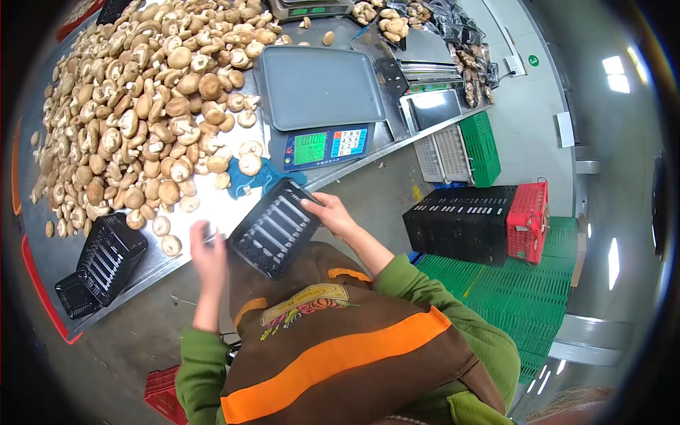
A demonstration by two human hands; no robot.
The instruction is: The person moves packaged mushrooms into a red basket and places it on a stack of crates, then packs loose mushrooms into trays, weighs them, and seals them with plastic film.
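My right hand (pixel 331 214) grips a black plastic tray (pixel 276 227) by its right edge, thumb over the rim. The tray is tilted in front of the apron, and its slotted inside holds nothing. Left of it is my left hand (pixel 208 256), slightly blurred, with thumb and fingers apart and nothing seen in them. A large heap of brown mushrooms (pixel 142 113) covers the steel table beyond my hands. More black trays (pixel 110 258) lie at the table's front left edge. A blue piece (pixel 255 177) sits under the edge of the heap, partly covered.
A scale with a grey pan (pixel 319 88) and a lit display (pixel 310 148) stands beyond the tray. Farther right are a packing device (pixel 432 78) and bagged mushrooms (pixel 471 71). Black crates (pixel 457 223), a red crate (pixel 528 223) and green pallets (pixel 496 290) stand on the floor.
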